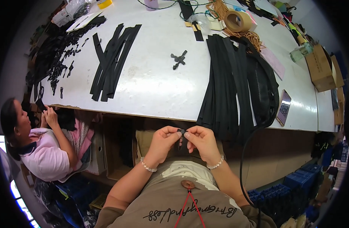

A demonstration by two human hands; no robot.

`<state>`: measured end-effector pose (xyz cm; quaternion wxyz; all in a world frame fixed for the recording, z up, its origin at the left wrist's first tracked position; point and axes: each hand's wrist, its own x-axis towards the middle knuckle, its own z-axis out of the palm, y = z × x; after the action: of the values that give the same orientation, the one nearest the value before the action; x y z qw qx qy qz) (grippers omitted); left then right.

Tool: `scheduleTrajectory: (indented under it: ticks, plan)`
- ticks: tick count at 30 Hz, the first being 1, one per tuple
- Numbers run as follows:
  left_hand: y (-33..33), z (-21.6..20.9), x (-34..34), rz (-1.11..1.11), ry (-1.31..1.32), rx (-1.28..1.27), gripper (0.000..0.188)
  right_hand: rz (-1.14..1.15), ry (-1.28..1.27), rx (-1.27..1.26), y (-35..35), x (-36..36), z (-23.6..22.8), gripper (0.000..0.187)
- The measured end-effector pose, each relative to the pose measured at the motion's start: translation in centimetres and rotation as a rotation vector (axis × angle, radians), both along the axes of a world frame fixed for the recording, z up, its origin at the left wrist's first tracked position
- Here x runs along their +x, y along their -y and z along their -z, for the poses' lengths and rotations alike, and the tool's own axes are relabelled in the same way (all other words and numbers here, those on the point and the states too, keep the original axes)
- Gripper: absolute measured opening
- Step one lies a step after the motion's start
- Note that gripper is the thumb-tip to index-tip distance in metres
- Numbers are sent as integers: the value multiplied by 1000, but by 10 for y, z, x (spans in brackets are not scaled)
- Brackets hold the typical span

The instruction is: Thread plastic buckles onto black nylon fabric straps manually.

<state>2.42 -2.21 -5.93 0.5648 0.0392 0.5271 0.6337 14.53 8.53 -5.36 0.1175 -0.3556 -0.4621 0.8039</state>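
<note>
Both forearms are bare. Each wrist carries a beaded bracelet of pale, pearl-like beads, one on the left hand point(162, 141) and one on the right hand point(203, 141). The torso wears an olive-brown top with a lighter patch, a round brown button and a thin red cord.

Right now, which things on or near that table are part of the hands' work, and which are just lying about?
In use:
left hand and right hand, both pinching a small black piece
black strap bundle hanging over the table edge
loose black straps

Lying about:
tape roll
phone
cardboard box
</note>
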Motion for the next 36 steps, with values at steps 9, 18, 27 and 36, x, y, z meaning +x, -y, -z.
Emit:
scheduleTrajectory:
  ticks: [9,18,27,36]
  plan:
    - [-17,18,-7,-108,113,16,9,261,-84,-395,5,-17,31,7]
    - [-18,26,-9,-110,130,17,9,363,-94,-317,13,-24,35,6]
    - [-20,25,-16,-71,92,-29,9,481,-125,-326,22,-33,35,6]
    - [-16,22,-20,-31,94,-46,7,268,-124,-528,6,-25,39,9]
